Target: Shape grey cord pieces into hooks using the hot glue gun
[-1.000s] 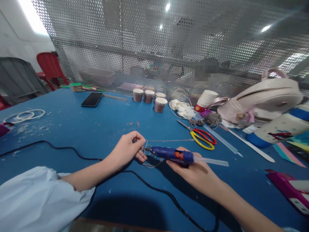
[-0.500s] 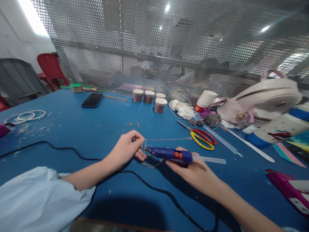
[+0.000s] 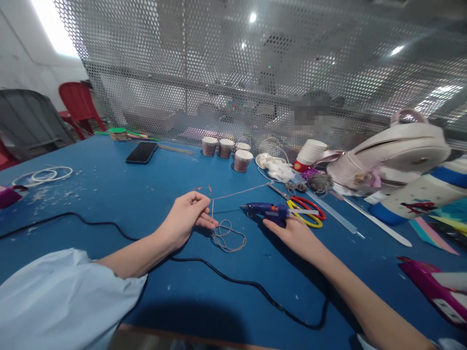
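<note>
My left hand (image 3: 189, 216) pinches a thin grey yarn (image 3: 241, 192) between thumb and fingertips. One length of it runs off to the right toward the scissors (image 3: 304, 209); another drops to a loose coil of yarn (image 3: 229, 237) on the table. In my right hand (image 3: 297, 233) is a blue glue gun (image 3: 268, 210), its nozzle pointing left, away from the yarn coil. A clear glue stick (image 3: 304, 211) sticks out of its back end, above the scissors' red and yellow handles.
Several paper cups (image 3: 242, 161) line the back, beside a cup stack (image 3: 310, 154), a grey yarn ball (image 3: 320, 183) and a white bag (image 3: 386, 150). A black phone (image 3: 141, 152) lies at back left. A black cable (image 3: 233, 276) crosses the front of the blue table (image 3: 164, 306).
My right hand has drawn the glue gun to the right and a little up, away from my left fingers. The yarn's right end has swung up and back.
</note>
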The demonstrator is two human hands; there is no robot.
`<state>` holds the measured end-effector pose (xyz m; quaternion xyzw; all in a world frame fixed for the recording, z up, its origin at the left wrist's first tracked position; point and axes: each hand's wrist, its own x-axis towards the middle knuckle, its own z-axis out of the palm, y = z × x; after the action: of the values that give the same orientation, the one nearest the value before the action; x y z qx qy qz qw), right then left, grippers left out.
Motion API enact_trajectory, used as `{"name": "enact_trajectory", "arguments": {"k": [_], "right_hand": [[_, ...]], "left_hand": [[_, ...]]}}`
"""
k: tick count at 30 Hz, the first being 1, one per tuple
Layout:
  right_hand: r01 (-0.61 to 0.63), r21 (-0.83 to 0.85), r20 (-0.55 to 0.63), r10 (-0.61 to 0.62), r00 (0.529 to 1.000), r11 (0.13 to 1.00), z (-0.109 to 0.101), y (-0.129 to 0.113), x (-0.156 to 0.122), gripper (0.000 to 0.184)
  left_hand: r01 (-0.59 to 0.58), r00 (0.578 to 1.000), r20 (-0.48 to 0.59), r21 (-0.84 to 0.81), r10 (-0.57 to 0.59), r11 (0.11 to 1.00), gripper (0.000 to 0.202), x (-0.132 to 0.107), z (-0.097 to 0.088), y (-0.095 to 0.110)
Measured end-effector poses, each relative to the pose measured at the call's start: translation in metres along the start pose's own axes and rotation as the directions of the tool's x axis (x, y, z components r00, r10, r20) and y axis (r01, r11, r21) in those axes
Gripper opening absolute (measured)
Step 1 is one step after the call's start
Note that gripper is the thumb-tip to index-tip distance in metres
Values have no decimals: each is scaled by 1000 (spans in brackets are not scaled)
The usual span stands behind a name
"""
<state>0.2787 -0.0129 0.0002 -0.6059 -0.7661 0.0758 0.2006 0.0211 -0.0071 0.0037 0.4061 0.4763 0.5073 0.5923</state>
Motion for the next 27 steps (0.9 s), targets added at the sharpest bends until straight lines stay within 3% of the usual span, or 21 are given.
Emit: {"name": "enact_trajectory", "arguments": {"k": [5, 7, 10, 11, 13, 16, 19, 21, 24, 27], "right_hand": [[99, -89, 58, -94, 994, 991, -20, 3, -4, 35], [63, -165, 61, -54, 997, 984, -35, 3, -12, 35], [-38, -237, -10, 37, 999, 971, -57, -2, -29, 36], [-30, -201, -56, 19, 998, 979, -62, -7, -35, 35], [111, -98, -137, -124, 983, 989, -69, -22, -41, 29], [399, -124, -235, -417, 878, 909, -65, -50, -33, 19], [489, -378, -192, -584, 789, 786, -51, -67, -8, 24], [523, -440, -106, -621, 777, 730, -41, -67, 9, 26], [567, -373, -24, -619, 785, 735, -31, -59, 20, 27], [576, -302, -39, -613, 789, 760, -28, -54, 18, 28]], "left_hand": [[5, 1000, 25, -14, -5, 1000, 10, -2, 0, 0], [2, 1000, 28, -28, -1, 1000, 11, -2, 1, 1], [-8, 999, 35, -49, 10, 999, 11, -3, 2, 3], [-13, 999, 40, -47, 14, 999, 12, -4, 2, 3], [-27, 998, 56, -24, 28, 999, 13, -6, 3, 4], [-75, 993, 95, 32, 72, 997, 14, -10, 4, 5], [-128, 983, 143, 78, 116, 989, 16, -15, 4, 6], [-136, 980, 161, 100, 119, 986, 16, -16, 5, 7], [-126, 978, 183, 108, 105, 986, 16, -17, 6, 7], [-120, 973, 211, 105, 96, 987, 16, -17, 6, 6]]}}
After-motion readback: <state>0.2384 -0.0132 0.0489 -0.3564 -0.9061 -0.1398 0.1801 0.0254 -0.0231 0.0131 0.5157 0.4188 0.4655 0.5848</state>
